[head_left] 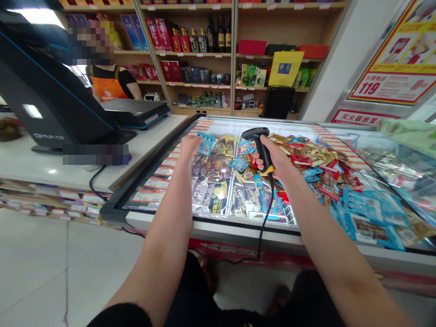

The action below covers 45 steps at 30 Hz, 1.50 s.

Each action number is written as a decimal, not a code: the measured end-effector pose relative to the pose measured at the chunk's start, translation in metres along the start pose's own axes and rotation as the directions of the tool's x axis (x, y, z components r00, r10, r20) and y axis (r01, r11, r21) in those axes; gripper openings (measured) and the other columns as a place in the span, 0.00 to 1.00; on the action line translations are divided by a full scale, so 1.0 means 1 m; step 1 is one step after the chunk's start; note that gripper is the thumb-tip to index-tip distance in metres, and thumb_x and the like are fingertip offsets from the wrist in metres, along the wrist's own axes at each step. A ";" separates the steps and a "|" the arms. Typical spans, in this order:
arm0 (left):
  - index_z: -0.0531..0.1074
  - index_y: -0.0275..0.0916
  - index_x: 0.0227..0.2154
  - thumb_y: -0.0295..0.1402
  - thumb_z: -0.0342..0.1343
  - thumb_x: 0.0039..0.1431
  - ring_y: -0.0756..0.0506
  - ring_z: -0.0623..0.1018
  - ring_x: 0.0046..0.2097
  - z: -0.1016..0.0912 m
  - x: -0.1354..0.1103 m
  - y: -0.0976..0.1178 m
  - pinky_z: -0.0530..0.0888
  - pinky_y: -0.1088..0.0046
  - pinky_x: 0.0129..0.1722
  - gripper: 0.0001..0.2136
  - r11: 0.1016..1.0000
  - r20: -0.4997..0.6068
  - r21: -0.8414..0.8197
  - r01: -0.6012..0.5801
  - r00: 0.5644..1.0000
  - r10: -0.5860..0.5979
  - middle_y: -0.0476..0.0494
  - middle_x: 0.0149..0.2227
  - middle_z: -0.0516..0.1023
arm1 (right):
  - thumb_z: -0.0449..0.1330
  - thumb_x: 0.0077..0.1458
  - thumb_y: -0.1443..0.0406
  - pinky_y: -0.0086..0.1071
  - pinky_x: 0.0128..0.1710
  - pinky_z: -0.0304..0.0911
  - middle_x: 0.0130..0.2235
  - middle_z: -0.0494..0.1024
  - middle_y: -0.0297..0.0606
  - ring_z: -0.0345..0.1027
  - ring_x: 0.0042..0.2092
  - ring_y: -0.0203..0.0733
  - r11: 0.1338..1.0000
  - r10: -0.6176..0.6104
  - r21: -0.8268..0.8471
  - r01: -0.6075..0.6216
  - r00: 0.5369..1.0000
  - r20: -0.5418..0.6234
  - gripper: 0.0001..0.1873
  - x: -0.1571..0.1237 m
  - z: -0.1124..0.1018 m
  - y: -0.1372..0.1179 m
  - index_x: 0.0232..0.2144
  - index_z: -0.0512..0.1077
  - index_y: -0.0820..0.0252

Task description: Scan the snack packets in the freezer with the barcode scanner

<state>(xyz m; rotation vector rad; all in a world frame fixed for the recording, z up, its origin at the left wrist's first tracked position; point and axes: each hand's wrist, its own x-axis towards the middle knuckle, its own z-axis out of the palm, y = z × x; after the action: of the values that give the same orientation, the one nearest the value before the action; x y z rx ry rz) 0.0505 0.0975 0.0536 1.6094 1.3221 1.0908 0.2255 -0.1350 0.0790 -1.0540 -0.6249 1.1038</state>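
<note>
My right hand (277,160) grips a black handheld barcode scanner (259,140) with a yellow base; its head points left and its black cord (264,227) hangs over the freezer's front edge. My left hand (189,144) holds up a small blue snack packet (205,142) just left of the scanner head. Both hands hover over a glass-topped chest freezer (218,218) covered with a heap of small snack packets (323,177) in blue, red and gold.
A white checkout counter (41,168) at left carries a black monitor (44,95) and a flat black device (136,111). A person in an orange apron (109,86) stands behind it. Shelves of bottles and boxes (204,50) line the back wall. A poster (398,59) hangs at right.
</note>
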 end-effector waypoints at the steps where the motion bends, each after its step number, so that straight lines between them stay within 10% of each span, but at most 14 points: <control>1: 0.72 0.37 0.24 0.29 0.54 0.44 0.45 0.72 0.28 -0.009 0.004 -0.003 0.69 0.72 0.30 0.03 0.996 -0.031 0.088 -0.006 0.999 0.009 0.48 0.20 0.67 | 0.56 0.63 0.52 0.23 0.12 0.55 0.21 0.69 0.32 0.59 0.17 0.30 1.000 -0.005 0.000 0.005 1.000 -0.010 0.17 0.000 -0.001 -0.001 0.30 0.66 0.59; 8: 0.75 0.34 0.36 0.32 0.62 0.42 0.28 0.74 0.51 -0.044 0.005 -0.019 0.70 0.53 0.49 0.15 0.739 -0.070 0.663 0.121 0.993 -0.099 0.25 0.45 0.77 | 0.58 0.62 0.53 0.24 0.12 0.55 0.19 0.68 0.31 0.59 0.16 0.31 0.999 -0.037 0.029 0.039 0.998 -0.044 0.15 0.000 -0.004 -0.005 0.31 0.65 0.58; 12: 0.72 0.32 0.46 0.33 0.62 0.46 0.25 0.66 0.58 -0.026 -0.014 -0.013 0.62 0.47 0.55 0.22 0.677 -0.107 0.736 0.009 0.989 0.104 0.20 0.55 0.70 | 0.59 0.60 0.52 0.24 0.12 0.55 0.18 0.67 0.30 0.59 0.16 0.31 0.999 -0.032 0.023 0.034 0.998 -0.056 0.16 0.002 -0.006 -0.003 0.32 0.66 0.57; 18: 0.75 0.38 0.30 0.47 0.62 0.49 0.30 0.74 0.50 0.040 -0.049 0.003 0.66 0.57 0.53 0.16 0.838 0.326 0.391 -0.381 0.909 0.261 0.33 0.39 0.78 | 0.59 0.60 0.49 0.25 0.12 0.55 0.19 0.68 0.31 0.58 0.17 0.31 1.000 -0.009 -0.019 0.007 0.996 -0.084 0.18 0.002 -0.004 -0.002 0.31 0.65 0.57; 24: 0.68 0.39 0.19 0.43 0.73 0.28 0.27 0.69 0.55 0.079 -0.077 0.000 0.65 0.59 0.56 0.21 0.855 0.379 0.298 -0.425 0.875 0.303 0.33 0.37 0.76 | 0.58 0.61 0.51 0.25 0.13 0.55 0.19 0.67 0.31 0.59 0.16 0.31 1.000 -0.022 0.017 0.023 0.998 -0.065 0.18 0.003 -0.004 -0.001 0.29 0.64 0.57; 35: 0.69 0.36 0.44 0.36 0.67 0.42 0.39 0.77 0.47 0.069 -0.068 0.000 0.71 0.67 0.46 0.24 0.858 0.440 0.379 -0.348 0.883 0.163 0.37 0.44 0.77 | 0.57 0.61 0.50 0.24 0.13 0.55 0.18 0.67 0.30 0.60 0.16 0.31 0.999 -0.005 0.032 0.007 0.997 -0.072 0.18 0.002 -0.002 0.000 0.29 0.63 0.58; 45: 0.73 0.35 0.40 0.25 0.54 0.48 0.44 0.79 0.37 0.059 -0.049 -0.004 0.78 0.70 0.30 0.14 0.986 0.332 -0.137 -0.093 0.934 0.134 0.42 0.40 0.78 | 0.49 0.66 0.57 0.25 0.15 0.58 0.21 0.70 0.35 0.62 0.18 0.32 0.991 0.028 0.130 -0.025 0.999 -0.022 0.16 0.001 0.004 0.000 0.29 0.64 0.60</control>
<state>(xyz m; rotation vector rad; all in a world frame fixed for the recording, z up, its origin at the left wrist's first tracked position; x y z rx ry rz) 0.1003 0.0469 0.0232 1.7098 0.9296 0.8891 0.2230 -0.1326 0.0804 -0.9636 -0.5144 1.1381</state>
